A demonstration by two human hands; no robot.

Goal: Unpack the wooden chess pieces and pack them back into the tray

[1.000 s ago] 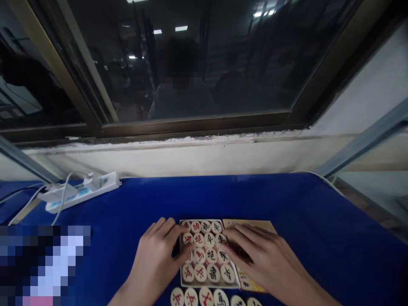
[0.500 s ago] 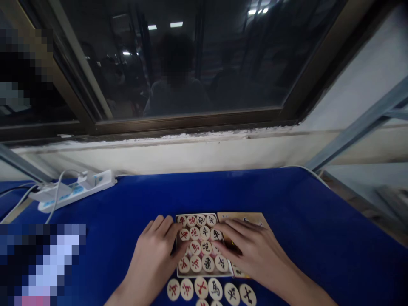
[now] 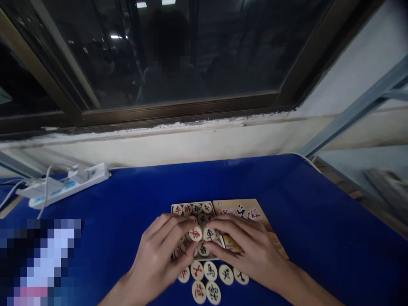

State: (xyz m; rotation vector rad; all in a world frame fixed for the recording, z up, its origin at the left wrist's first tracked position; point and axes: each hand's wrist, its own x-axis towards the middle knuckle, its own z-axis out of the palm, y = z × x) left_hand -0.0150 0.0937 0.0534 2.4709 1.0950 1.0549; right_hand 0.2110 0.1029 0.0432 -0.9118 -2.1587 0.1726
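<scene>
Between its thumb and fingers, my left hand (image 3: 162, 246) pinches a round Chinese chess piece with a red character (image 3: 195, 233). My right hand (image 3: 247, 242) grips a piece with a black character (image 3: 209, 234), side by side with the red one. Both are held above an open box (image 3: 173, 208) filled with rows of pieces; my fingers hide much of its middle. Several loose pieces lie in front of the box, among them a black horse piece (image 3: 210, 270) and a red piece (image 3: 199, 292).
The printed box lid (image 3: 234, 206) lies against the box's right side, partly under my right hand. A white power strip (image 3: 72, 187) with plugs and cables is at the left on the blue table (image 3: 153, 178). Behind stand a wall and a dark window (image 3: 223, 55).
Both hands have moved inward from the box's sides and raised one piece each out of it. The view has tilted slightly downward, showing more of the loose pieces in front.
</scene>
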